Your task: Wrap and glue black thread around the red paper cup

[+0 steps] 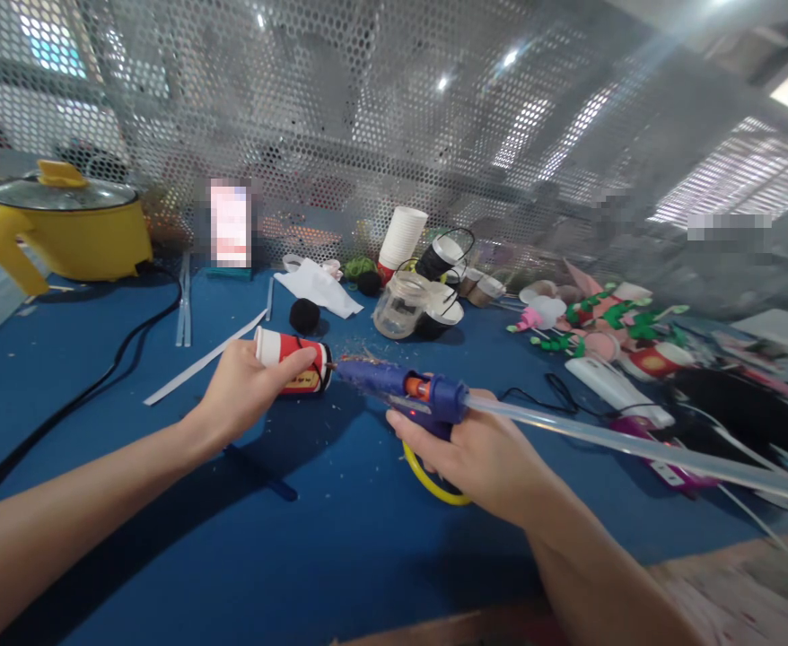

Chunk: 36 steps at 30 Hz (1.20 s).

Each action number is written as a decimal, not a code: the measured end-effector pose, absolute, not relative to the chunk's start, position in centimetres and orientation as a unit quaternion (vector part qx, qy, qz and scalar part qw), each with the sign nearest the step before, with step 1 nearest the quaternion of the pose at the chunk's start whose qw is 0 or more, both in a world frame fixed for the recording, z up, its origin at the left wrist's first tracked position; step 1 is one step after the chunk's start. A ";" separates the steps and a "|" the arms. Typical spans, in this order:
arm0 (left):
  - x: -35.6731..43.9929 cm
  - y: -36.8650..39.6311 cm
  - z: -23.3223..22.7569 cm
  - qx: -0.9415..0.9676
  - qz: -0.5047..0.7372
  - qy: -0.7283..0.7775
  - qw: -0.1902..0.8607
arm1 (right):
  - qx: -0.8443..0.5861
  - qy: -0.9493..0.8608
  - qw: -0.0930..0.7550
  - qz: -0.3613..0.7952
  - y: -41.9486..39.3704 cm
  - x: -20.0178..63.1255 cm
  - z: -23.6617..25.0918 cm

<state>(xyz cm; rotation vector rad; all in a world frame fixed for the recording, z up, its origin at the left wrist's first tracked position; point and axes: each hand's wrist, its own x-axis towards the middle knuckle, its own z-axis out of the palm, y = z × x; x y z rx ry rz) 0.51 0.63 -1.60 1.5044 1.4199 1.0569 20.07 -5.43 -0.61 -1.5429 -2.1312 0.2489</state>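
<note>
My left hand [249,381] grips a red and white paper cup [290,345] lying on its side, thumb along the top. Black cord is wound around the cup's right end, and a strand of it crosses the red wall. In my right hand [481,453] is a blue hot glue gun [394,381], its nozzle at the corded end of the cup; whether it touches I cannot tell. A long clear glue stick [609,440] sticks out of the gun's back. Under the right hand shows part of a yellow ring-shaped item [434,480]. A black yarn ball [304,316] lies just beyond the cup.
At the far left stands a yellow electric pot [84,238] with a black cable. A phone [231,224] leans by the perforated metal screen. Behind are a glass jar [400,305] and stacked white cups [404,235]. Craft flowers [609,318] and a purple power strip [669,462] lie right.
</note>
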 end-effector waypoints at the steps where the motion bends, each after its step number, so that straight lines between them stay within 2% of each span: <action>1: 0.5 0.6 -1.7 0.599 0.421 0.556 0.395 | -0.570 -0.780 0.244 0.089 -5.4 20.0 -0.6; 21: 0.4 0.1 -2.2 0.671 0.427 0.507 0.331 | -0.581 -0.768 0.253 0.093 -4.9 19.7 0.0; 36: 0.4 0.6 -2.1 0.642 0.427 0.523 0.364 | -0.590 -0.763 0.245 0.099 -5.2 19.9 -0.5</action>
